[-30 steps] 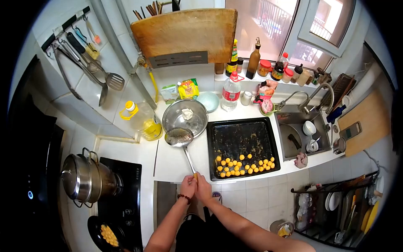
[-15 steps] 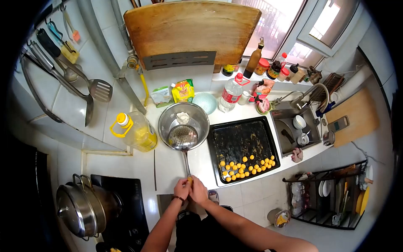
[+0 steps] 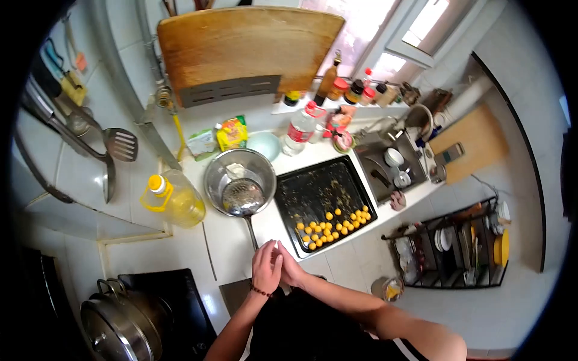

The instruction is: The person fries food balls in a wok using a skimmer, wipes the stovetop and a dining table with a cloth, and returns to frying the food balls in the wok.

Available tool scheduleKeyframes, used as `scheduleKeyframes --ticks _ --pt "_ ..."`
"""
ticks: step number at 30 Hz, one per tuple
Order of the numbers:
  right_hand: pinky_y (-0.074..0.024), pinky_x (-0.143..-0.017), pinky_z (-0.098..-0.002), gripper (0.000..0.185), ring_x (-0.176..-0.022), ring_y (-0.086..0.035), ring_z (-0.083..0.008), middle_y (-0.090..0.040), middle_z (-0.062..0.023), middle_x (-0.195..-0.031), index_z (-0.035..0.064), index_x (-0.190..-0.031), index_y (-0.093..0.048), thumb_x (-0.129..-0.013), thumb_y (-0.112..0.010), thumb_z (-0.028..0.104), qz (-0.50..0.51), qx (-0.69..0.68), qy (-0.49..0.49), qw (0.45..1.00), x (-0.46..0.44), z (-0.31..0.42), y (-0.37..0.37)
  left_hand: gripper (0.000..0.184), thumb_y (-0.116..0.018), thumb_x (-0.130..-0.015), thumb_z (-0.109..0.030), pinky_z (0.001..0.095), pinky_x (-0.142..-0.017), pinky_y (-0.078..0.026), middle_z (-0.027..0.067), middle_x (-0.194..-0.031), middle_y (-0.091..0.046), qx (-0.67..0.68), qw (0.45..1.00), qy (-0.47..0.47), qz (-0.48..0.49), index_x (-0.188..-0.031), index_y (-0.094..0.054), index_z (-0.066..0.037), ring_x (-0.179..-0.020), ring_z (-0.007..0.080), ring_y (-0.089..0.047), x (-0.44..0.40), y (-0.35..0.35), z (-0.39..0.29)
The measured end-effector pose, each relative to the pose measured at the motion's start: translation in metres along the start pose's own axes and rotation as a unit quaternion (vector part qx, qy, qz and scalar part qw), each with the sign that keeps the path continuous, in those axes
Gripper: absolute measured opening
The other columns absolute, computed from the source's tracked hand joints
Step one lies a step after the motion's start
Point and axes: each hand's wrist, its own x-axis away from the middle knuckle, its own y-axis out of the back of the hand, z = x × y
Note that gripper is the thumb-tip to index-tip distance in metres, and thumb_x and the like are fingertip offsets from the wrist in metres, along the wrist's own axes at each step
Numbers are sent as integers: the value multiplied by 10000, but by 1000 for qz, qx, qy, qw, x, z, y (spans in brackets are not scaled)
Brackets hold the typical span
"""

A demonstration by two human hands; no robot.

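Note:
My left hand (image 3: 266, 266) and my right hand (image 3: 290, 266) are pressed palm to palm in front of the counter's edge, fingers straight and close together. The orange dough ball between them is hidden by the palms. Just beyond my fingertips is the handle of a perforated skimmer (image 3: 242, 197), whose head rests in a steel bowl (image 3: 260, 166). A white lump (image 3: 235, 171) lies in the bowl too. To the right, a black baking tray (image 3: 319, 186) holds several round orange dough balls (image 3: 327, 226), grouped along its near side.
An oil jug (image 3: 183, 201) stands left of the bowl, with a steel pot (image 3: 114, 322) by the black cooktop (image 3: 189, 307). Behind are a pale green plate (image 3: 265, 146), a red-capped bottle (image 3: 299, 133) and a large wooden board (image 3: 247, 45). The sink (image 3: 376, 174) is right of the tray.
My hands have gone from fingers gathered round a small orange piece to palms laid flat together, covering it. The whole view has shifted and tilted; the bowl, skimmer and tray stay in place.

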Motion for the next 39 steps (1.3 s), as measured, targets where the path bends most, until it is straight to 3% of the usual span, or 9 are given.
scheduleKeyframes --ticks 2,4,8,10,14,16,18,28,39 --pt "-357 -1142 -358 702 -1325 -474 -209 -485 -108 -1459 56 -1496 -410 -1038 -428 588 -25 48 57 997 -6 -17 -8 426 -520 -1005 -227 449 -1067 -416 214 -1349 -564 -78 995 -43 -44 -1369 -530 -6 -1225 395 -548 15 -26 49" --pt "-301 -1182 -371 694 -1436 -374 -239 -391 -112 -1562 38 -1548 -328 -1055 -443 513 73 34 106 991 25 3 -43 536 -406 -1070 -414 422 -1080 -401 171 -1388 -539 103 969 221 -51 -1438 -473 -30 -1275 278 -526 6 -22 44" --pt "-214 -1221 -412 789 -1505 -277 -309 -246 -172 -1649 31 -1594 -214 -1025 -453 523 180 531 388 732 37 30 -32 609 -374 -1040 -613 427 -1070 -439 77 -1306 -572 661 669 325 -97 -1345 -525 -108 -1230 265 -554 18 -31 62" --pt "-235 -1211 -416 735 -1496 -293 -344 -247 -186 -1643 29 -1580 -248 -1023 -501 435 166 696 426 554 25 36 -5 620 -362 -1052 -593 444 -1090 -419 83 -1336 -570 694 650 301 -69 -1374 -509 -84 -1263 279 -540 9 -24 15" --pt "-403 -1116 -387 572 -1401 -455 -277 -455 -218 -1510 12 -1525 -371 -1060 -485 324 109 573 237 777 23 68 52 582 -399 -1066 -531 419 -1081 -428 97 -1356 -573 627 705 314 -106 -1374 -505 -49 -1257 254 -547 10 -41 -35" --pt "-504 -968 -359 544 -1264 -576 -293 -538 -191 -1412 40 -1512 -407 -1066 -488 341 106 544 209 806 35 71 86 507 -533 -1050 -393 382 -1029 -468 96 -1361 -585 314 928 184 -79 -1373 -508 -3 -1227 242 -581 21 -71 -27" --pt "-501 -943 -309 555 -1199 -588 -195 -586 -126 -1327 43 -1503 -425 -1073 -483 389 94 329 75 937 51 85 118 322 -611 -1008 -215 352 -934 -517 132 -1256 -649 147 972 156 -102 -1255 -612 -9 -1132 245 -639 32 -104 -34" --pt "-541 -912 -316 553 -1012 -679 -165 -689 -122 -1216 122 -1541 -382 -1033 -581 211 402 540 -53 738 216 241 185 181 -561 -1030 -99 298 -780 -557 73 -990 -705 143 929 297 -171 -1124 -655 25 -871 160 -677 101 -227 -128" --pt "-551 -882 -306 437 -985 -687 -162 -700 -119 -1158 48 -1419 -518 -1012 -625 165 433 559 -65 704 221 222 207 226 -678 -968 -190 284 -753 -552 97 -952 -729 58 918 285 -270 -1128 -698 -32 -838 144 -689 164 -251 -171"
